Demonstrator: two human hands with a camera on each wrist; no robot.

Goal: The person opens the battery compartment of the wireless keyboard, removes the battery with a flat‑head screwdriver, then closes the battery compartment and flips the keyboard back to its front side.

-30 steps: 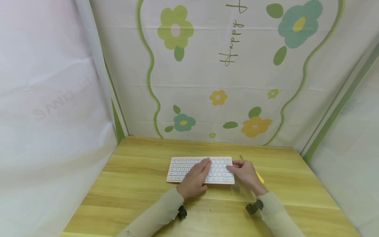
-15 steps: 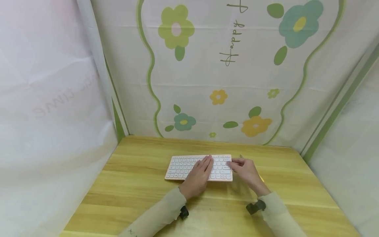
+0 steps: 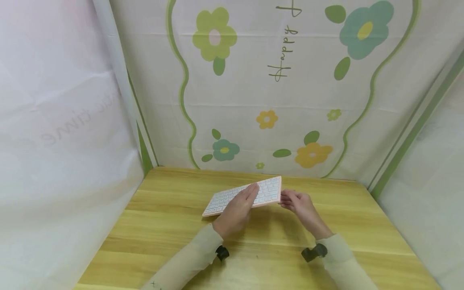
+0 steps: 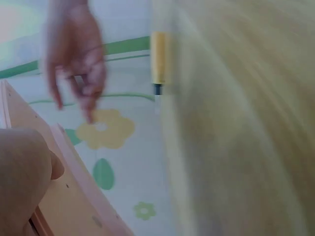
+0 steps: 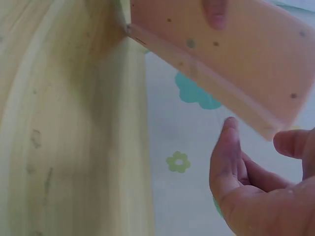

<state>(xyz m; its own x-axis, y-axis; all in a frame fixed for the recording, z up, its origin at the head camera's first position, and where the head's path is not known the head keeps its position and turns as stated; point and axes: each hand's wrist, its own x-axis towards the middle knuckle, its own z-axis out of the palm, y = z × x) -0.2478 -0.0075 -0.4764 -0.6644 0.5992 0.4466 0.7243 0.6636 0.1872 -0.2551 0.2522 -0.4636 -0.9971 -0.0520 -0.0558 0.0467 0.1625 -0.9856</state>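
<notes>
A white keyboard with a pink underside (image 3: 270, 190) is tilted, its right end raised off the table and its left end low. The left hand (image 3: 235, 209) grips it near the middle, fingers over the keys; in the right wrist view a fingertip shows on the pink underside (image 5: 256, 54). Beside the raised right end is the right hand (image 3: 301, 207), fingers loosely bent; in the right wrist view this hand (image 5: 261, 187) holds nothing, its thumb close to the keyboard's corner. Whether the thumb touches that corner, I cannot tell.
The wooden table (image 3: 145, 237) meets a white flowered cloth (image 3: 246, 92) at its back edge, with more cloth at both sides. A yellow-handled tool (image 4: 158, 58) shows in the left wrist view; in the head view the right hand hides it.
The keyboard's right end has risen from near the table, tilting it, with the left hand moving along. The right hand's fingers have let go of the right edge and loosened.
</notes>
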